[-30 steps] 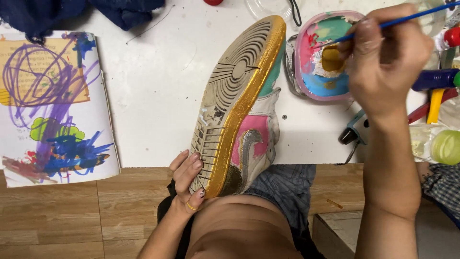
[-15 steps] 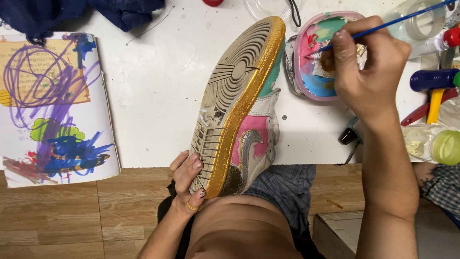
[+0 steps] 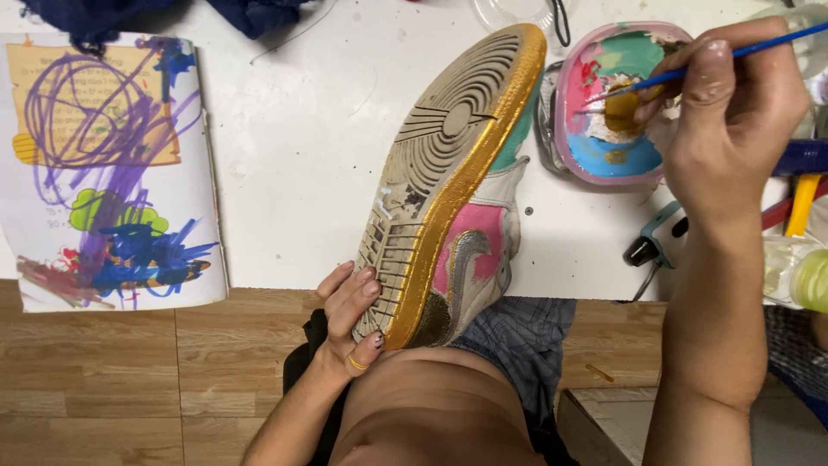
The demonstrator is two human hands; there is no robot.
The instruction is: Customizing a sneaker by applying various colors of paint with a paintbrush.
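Far left on the white desk point(image 3: 293, 173): an open booklet point(image 3: 112, 173) scribbled over in purple, blue, green and red, its lower edge hanging past the desk edge above the wood floor point(image 3: 129, 380). Dark blue cloth point(image 3: 155, 13) bunched at the top edge.

Centre: a sneaker point(image 3: 453, 185) tipped on its side, sole facing the camera, heel at the person's lap, toe pointing away toward the top of the desk. Worn grey tread, gold-painted midsole edge, pink and silver panels on the upper, teal near the toe.

Left hand point(image 3: 349, 324): fingers curled around the heel end of the sole, gripping it, ring on one finger.

Right of the toe: a round palette dish point(image 3: 604, 108) with a pink rim, blotches of blue, pink, green and a gold-yellow patch, sitting just beside the sneaker. Brush point(image 3: 690, 69) with a blue handle, tip down in the gold-yellow paint.

Right hand point(image 3: 733, 121): closed in a pinch on the brush handle, thumb and fingers tight, hovering over the right edge of the dish.

Below it a small white and black tool point(image 3: 660, 237) with a cord. Far right edge: blue, yellow and red tool handles point(image 3: 802, 185), partly cut off, and a clear container with something yellow-green point(image 3: 806, 276).
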